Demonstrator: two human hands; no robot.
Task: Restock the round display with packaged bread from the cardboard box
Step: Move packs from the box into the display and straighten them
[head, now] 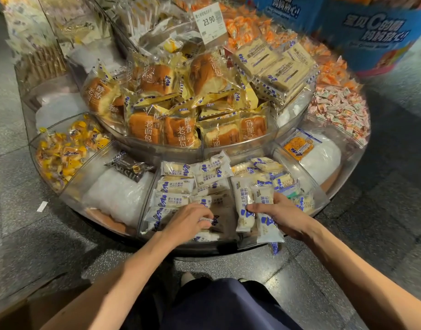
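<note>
1. A round display (271,141) with clear plastic walls is seen from above, standing on a grey tiled floor (288,277).
2. The lower ring is split into wedge-shaped bins. The bin (146,206) right in front of the person is partly filled with small white and blue bread packs (175,186).
3. The left hand (189,219) is reached down into this bin. Its fingers are curled around one small white pack (208,221), which is held just above the brown bottom of the bin.
4. The right hand (279,214) is closed around two long white packs (266,210). They are held upright, side by side, at the clear wall between the front bin and the next bin to the right.
5. More white and blue packs are piled in that right bin (321,196), behind the right hand.
6. The bin to the left is stuffed with white padding (116,194), and one dark pack (129,166) is laid on top of it.
7. Further left, small yellow and orange packs (64,151) are heaped in another bin.
8. The upper ring is filled with big golden bread loaves in clear bags (181,129).
9. To the right of the loaves, flat pale sandwich packs (276,67) are stacked.
10. A white price tag (210,21) reading 23.90 is stood up behind the loaves.
11. A brown cardboard edge (11,306), maybe the box, is seen at the bottom left corner, well apart from both hands.
12. Dark blue trousers (219,306) are seen at the bottom.
</note>
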